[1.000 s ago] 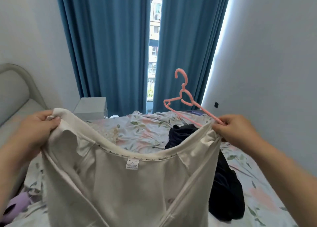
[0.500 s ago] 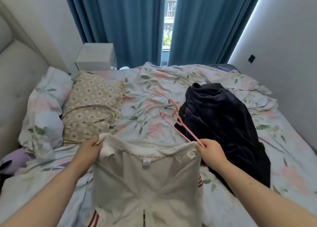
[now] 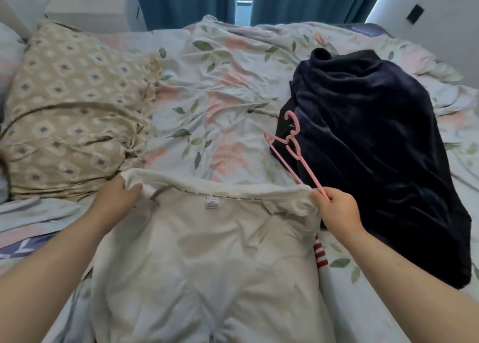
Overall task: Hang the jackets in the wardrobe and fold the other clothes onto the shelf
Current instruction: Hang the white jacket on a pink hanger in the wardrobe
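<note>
Change: a second ago the jacket (image 3: pixel 207 265) is held up in front of the curtains (image 3: pixel 186 0); now it lies spread on the bedspread (image 3: pixel 212 88), inside up, and both hands are low over the bed. The hanger (image 3: pixel 293 145) has come down with the right hand and its hook now shows against the dark garment (image 3: pixel 375 148).
Left hand (image 3: pixel 118 200): fingers curled round the jacket's collar corner, bunching the white cloth in its grip.
Right hand (image 3: pixel 337 210): thumb and fingers pinch the end of one hanger arm; the jacket's other collar corner lies right at its fingertips, and whether the cloth is caught in the same pinch I cannot tell.
Jacket: stretched between the two hands along its neckline, body running down from them toward the person.
Label (image 3: pixel 212 202): sewn under the neckline, midway between the hands.
Red stripes (image 3: pixel 321 254): on a bit of the jacket just below the right wrist.
Hanger: pink, slanting up and away from the right hand, hook uppermost.
Dark garment: navy, crumpled, beyond and to the outside of the right hand, its edge just beside that hand.
Pillow (image 3: pixel 70 104): beige, patterned, beyond the left hand, near it.
Bedspread: floral, rumpled, beyond both hands.
</note>
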Tool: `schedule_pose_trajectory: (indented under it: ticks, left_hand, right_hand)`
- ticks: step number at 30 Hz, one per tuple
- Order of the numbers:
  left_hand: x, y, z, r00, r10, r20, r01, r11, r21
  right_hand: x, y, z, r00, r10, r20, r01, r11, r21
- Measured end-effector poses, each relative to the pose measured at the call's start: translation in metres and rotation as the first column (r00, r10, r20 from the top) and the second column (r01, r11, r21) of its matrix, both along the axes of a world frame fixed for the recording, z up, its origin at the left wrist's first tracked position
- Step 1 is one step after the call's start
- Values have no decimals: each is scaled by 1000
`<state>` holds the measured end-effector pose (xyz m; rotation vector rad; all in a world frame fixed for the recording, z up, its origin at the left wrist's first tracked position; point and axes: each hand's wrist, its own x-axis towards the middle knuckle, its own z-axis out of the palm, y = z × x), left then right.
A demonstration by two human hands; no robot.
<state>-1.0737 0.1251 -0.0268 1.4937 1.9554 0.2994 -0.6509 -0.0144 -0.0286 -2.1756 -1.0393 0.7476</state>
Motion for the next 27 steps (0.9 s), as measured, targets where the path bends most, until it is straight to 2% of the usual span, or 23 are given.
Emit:
schedule_pose_trajectory:
  ticks: [3,4,6,9,12,16,18,23,25,27]
  left_hand:
    - [-3,-14,-26,987,161,-22,-162,969,-186]
    - [-3,-24,-34,982,175,-65,-185,960,-208]
    - [4,-47,-47,986,125,-114,-147,966,-214]
    - [29,-77,-67,985,82,-150,-122,950,-288]
    - [47,-98,-87,972,101,-211,-161,944,-288]
    - [47,-113,-107,930,-6,-368,-92,965,-247]
    - [42,-115,-112,923,-24,-385,-57,979,-197]
    - [25,-141,-100,977,161,-143,-178,977,-116]
    - [12,-158,-84,960,279,-30,-280,957,-73]
    - [1,-172,-67,892,432,129,-430,902,-51]
  right_hand:
    - [4,-1,12,986,-157,-60,165,975,149]
    - [5,-3,20,975,-195,-109,213,958,193]
    - [4,-5,36,965,-155,-210,200,957,212]
    - [-9,-10,47,961,15,-275,2,998,60]
    - [-28,-19,42,931,176,-321,-222,969,-113]
    - [-26,-31,29,915,187,-358,-296,913,-281]
    - [-16,-36,24,915,183,-360,-313,884,-347]
    - [-14,-35,10,870,193,-455,-388,837,-387]
    - [-22,-30,0,852,203,-482,-419,816,-398]
    - [-32,-23,-11,834,214,-508,-447,801,-397]
